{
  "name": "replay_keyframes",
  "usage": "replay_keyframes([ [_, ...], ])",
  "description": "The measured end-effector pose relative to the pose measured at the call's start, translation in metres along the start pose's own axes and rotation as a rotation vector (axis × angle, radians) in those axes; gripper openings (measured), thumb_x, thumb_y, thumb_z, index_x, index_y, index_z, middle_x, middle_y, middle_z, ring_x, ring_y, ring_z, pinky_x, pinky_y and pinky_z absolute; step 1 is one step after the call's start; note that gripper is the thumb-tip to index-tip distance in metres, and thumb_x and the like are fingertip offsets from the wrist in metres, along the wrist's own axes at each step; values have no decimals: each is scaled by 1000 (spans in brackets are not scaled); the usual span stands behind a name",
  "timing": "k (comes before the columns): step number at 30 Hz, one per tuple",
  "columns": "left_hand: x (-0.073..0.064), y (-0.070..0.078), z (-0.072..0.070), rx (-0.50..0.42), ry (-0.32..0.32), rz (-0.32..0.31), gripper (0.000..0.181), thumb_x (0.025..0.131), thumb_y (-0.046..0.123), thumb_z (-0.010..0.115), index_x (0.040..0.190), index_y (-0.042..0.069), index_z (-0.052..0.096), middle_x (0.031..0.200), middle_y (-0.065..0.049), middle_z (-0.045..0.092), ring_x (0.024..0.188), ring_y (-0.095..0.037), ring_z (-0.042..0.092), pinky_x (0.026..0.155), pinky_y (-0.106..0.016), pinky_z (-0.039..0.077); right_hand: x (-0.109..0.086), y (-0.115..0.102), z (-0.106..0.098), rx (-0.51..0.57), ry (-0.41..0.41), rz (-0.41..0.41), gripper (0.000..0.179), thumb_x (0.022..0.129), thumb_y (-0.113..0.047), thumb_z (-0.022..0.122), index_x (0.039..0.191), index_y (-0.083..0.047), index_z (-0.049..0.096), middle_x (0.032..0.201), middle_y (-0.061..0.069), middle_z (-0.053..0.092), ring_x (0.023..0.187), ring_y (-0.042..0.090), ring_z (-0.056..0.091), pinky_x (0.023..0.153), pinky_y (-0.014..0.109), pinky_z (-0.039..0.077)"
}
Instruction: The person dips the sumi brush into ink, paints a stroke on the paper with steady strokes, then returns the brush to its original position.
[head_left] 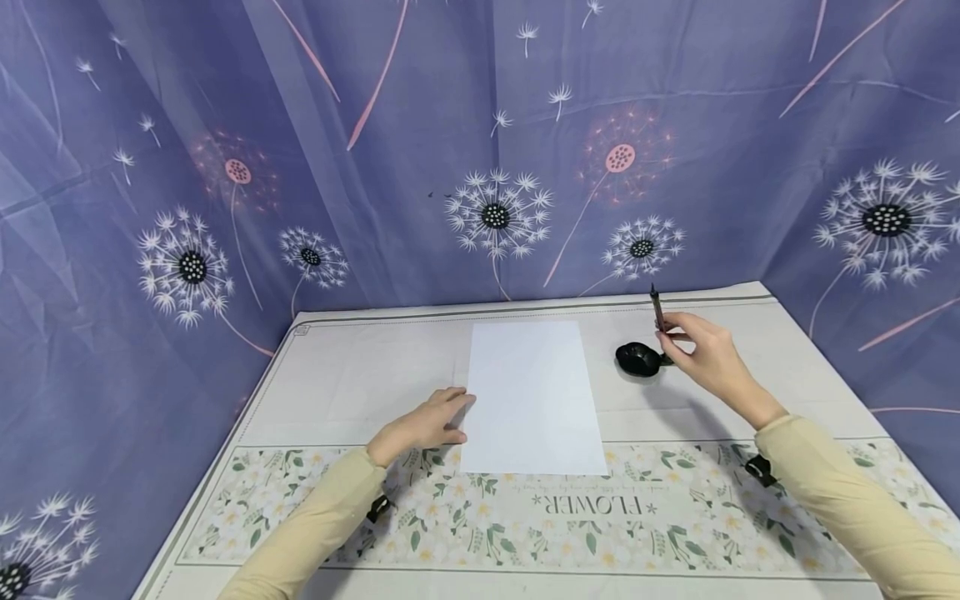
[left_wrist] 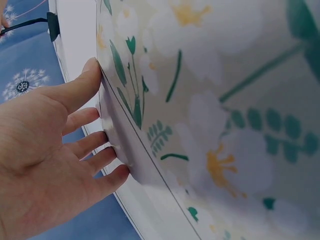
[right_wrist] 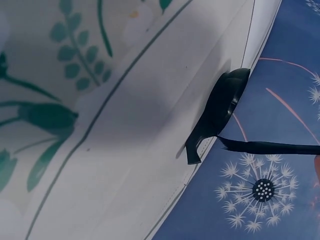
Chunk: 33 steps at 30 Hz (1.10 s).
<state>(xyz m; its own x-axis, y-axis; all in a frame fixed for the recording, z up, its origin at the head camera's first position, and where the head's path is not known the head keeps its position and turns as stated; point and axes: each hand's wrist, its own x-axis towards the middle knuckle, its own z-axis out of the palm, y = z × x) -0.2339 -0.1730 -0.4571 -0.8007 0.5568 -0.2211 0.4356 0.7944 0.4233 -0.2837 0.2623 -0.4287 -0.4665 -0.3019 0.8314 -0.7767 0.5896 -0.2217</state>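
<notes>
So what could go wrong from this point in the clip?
The brush in the right hand hangs at the black ink dish; a loaded tip could drip on the tablecloth. The left hand only touches the paper at its edge, so the sheet might shift.

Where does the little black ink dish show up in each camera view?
Head: black ink dish right of the white paper, beside the right hand.
Left wrist: not in view.
Right wrist: right of centre, seen edge-on, brush tip by it.
Shared landmark: floral tablecloth.
</notes>
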Motion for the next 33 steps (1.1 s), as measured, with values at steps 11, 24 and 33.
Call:
replay_keyframes([
  [11,1,-1,1,-1,-4,-4,68,92,24,66,149,4,34,156,-22,25,145,-39,24,114,-51,33,4,-2,-1,-29,52,-43,35,67,18,70,100,7,68,91,16,71,71,30,67,81,6,49],
  [24,1,-2,1,-4,-2,-1,68,92,25,65,149,3,34,156,-23,25,144,-39,24,114,-52,32,3,-4,2,59,3,-9,36,67,24,70,98,6,67,87,15,70,93,-8,59,79,3,49],
  [33,2,-3,2,-6,-2,-6,68,93,25,65,149,5,33,157,-22,25,145,-38,23,114,-51,32,-3,0,5,54,-89,61,33,70,25,68,96,6,63,86,15,67,81,26,66,79,3,48],
])
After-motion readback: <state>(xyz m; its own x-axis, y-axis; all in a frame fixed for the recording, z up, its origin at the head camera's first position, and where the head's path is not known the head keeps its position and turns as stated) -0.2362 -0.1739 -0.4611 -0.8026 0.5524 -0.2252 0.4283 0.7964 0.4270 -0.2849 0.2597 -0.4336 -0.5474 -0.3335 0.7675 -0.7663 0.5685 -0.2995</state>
